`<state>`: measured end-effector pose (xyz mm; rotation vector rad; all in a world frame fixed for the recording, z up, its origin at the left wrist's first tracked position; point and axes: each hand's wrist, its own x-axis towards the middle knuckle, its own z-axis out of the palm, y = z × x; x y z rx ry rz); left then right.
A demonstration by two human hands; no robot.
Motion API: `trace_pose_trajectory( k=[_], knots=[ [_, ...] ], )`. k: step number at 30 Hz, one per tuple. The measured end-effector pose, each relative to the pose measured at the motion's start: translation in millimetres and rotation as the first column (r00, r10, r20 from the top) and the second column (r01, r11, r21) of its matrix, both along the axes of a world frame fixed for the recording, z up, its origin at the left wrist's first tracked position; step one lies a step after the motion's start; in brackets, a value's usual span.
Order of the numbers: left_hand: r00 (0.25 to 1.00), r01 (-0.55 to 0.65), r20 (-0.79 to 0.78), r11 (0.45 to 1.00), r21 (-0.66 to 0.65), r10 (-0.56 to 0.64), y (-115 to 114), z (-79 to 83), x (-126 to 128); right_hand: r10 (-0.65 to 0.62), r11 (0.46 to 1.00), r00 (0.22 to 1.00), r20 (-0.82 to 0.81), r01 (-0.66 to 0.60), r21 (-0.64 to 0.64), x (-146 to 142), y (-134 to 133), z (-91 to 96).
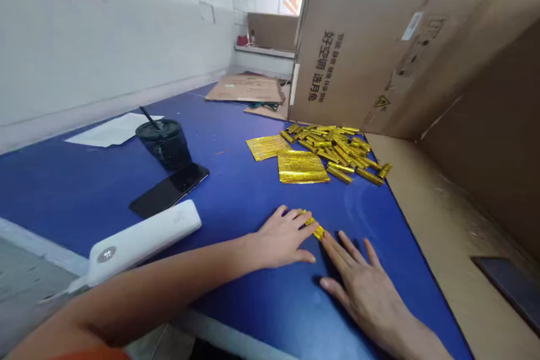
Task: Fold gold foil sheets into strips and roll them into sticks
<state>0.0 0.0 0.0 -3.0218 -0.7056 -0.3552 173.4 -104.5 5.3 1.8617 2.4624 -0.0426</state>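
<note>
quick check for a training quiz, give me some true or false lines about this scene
The small gold foil piece lies between the left hand and the right hand. True.

The black phone lies on top of the flat gold foil sheets. False: it lies on the blue tabletop, beside the black cup.

The black cup has a straw in it. True.

The right hand grips the black cup. False: it lies spread on the blue tabletop.

The gold foil-wrapped sticks lie in a loose pile in front of the cardboard box. True.
</note>
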Motion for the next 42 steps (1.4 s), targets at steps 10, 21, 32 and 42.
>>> trace_pose_trajectory(
  k=[10, 21, 32, 42],
  knots=[
    [0.997, -0.078, 0.028, 0.997, 0.000, 0.078, -9, 6.4, 3, -0.051, 0.992, 0.998, 0.048, 0.045, 0.122, 6, 35, 3.5],
    [0.952, -0.300, -0.025, 0.910, -0.286, 0.306, 20, 14.5, 28, -0.025, 0.979, 0.999, -0.039, 0.032, 0.200, 1, 53, 13.3],
    [0.955, -0.183, 0.147, 0.903, -0.389, 0.257, 23, 15.9, 17, -0.187, 0.934, 0.602, -0.776, 0.355, 0.051, 18, 57, -4.1],
    [0.840, 0.041, 0.390, 0.672, -0.739, 0.377, 19, 14.6, 18, -0.205, 0.958, 0.379, -0.902, 0.269, -0.104, 13, 54, 1.9]
  ],
)
